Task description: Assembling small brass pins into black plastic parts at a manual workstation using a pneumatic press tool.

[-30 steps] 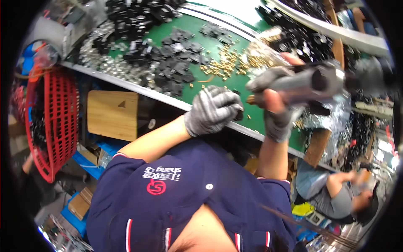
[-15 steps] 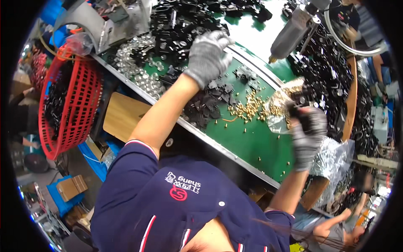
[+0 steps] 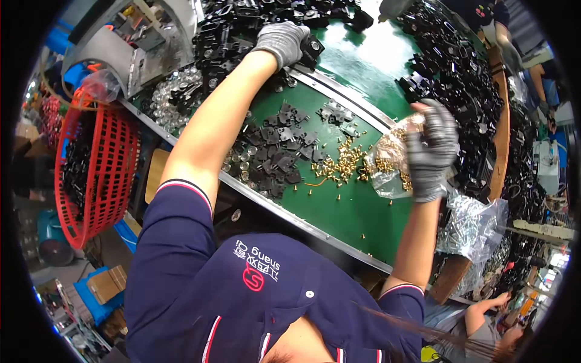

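Observation:
My left hand (image 3: 282,43), in a grey knit glove, reaches to the far heap of black plastic parts (image 3: 242,30). Its fingers curl onto one black part with a round hole (image 3: 312,48) at the heap's edge. My right hand (image 3: 434,148), gloved with one fingertip bare, is raised beside a clear bag of brass screws (image 3: 387,154). Its fingers are curved and apart, with nothing visible between them. Loose brass screws (image 3: 342,160) lie left of the bag, and flat dark plastic pieces (image 3: 278,145) lie beyond those.
A metal strip (image 3: 345,97) crosses the green table (image 3: 321,212). Small clear round pieces (image 3: 172,100) lie at the left edge, near a red basket (image 3: 109,169). Another black heap (image 3: 454,91) and a bag of silvery pieces (image 3: 472,227) are at right. A hanging tool shows at the top.
My left hand has gone farther into the black heap. My right hand has moved farther away, and the dark part it held no longer shows. The view has shifted, leaving the hanging tool mostly cut off.

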Demonstrator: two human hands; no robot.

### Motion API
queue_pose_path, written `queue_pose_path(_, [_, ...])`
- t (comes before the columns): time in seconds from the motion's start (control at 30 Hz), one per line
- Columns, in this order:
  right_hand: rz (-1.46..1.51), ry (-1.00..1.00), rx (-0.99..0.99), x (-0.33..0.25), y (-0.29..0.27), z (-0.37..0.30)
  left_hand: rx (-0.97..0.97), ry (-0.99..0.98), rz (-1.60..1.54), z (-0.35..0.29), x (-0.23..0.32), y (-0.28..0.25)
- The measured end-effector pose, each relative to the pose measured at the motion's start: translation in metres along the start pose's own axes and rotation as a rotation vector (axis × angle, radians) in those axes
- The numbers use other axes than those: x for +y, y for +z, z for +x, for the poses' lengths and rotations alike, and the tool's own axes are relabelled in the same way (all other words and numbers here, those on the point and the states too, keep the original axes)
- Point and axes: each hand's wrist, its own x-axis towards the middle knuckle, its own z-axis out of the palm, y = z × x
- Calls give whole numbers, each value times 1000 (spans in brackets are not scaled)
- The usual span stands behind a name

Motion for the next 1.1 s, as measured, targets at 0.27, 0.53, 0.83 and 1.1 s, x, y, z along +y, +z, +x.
queue_pose_path(0.27, [414, 207, -164, -68, 20, -17, 332, 743, -711, -123, 52, -38])
queue_pose_path(0.53, [621, 345, -256, -74, 8, -138, 255, 606, -1222, -232, 103, 31])
queue_pose_path(0.83, [340, 209, -637, -48, -48, -153, 58, 784, -772, -254, 102, 58])
queue_pose_path(1.1, [-380, 21, -936, -14, 49, -79, -123, 630, -961, -214, 83, 16])
